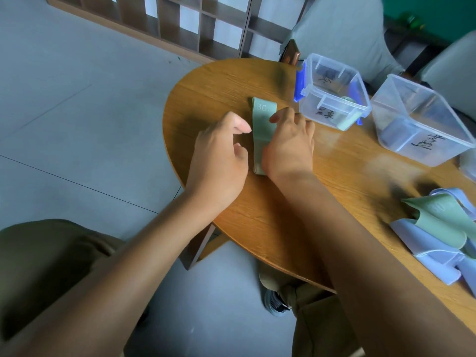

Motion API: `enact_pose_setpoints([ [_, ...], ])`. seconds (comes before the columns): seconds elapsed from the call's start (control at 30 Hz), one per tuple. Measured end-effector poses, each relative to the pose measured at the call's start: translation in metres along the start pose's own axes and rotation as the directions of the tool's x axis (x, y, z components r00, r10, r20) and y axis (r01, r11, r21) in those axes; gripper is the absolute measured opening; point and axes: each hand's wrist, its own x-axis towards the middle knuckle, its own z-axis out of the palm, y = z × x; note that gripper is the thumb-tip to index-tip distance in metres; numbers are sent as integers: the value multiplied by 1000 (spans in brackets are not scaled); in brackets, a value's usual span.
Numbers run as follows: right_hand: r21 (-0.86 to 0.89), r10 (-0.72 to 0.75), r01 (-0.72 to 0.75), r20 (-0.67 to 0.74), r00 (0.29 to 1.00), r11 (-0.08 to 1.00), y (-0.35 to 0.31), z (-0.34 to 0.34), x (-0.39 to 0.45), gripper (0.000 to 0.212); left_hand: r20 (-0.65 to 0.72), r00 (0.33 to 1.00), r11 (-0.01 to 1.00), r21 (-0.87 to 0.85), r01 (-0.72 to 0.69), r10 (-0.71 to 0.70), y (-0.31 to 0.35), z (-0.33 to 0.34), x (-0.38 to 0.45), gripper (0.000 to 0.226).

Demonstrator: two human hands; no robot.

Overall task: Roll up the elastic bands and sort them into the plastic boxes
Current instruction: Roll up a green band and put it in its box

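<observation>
Left hand point(219, 153) loosely curled beside green band point(261, 122); right hand point(289, 143) pressing it, grip probably hidden. Soft, light, springy. Best pinched at near end.

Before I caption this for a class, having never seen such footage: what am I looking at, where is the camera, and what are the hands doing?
There is no machine here. One camera, worn on a person's head, looks down at their own two bare hands. They sit at a round wooden table. A green elastic band lies flat on it; the left hand and the right hand are at its sides, fingers curled, seemingly starting to roll it from the near end. Beyond stand two clear plastic boxes: a blue-clipped box and a second box, each with a handwritten label. To the right lies a pile of bands, green and pale blue, not yet rolled.
</observation>
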Motion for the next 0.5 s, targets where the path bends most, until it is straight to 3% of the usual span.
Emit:
enact_pose_setpoints([
  [0.23,-62,61,-58,40,997,996,-6,10,32,65,121,993,1000,19,-6,3,0,-7,-4,36],
  [0.5,-11,98,-98,0,995,995,-6,21,50,47,132,991,1000,-13,-28,30,3,5,-1,24],
])
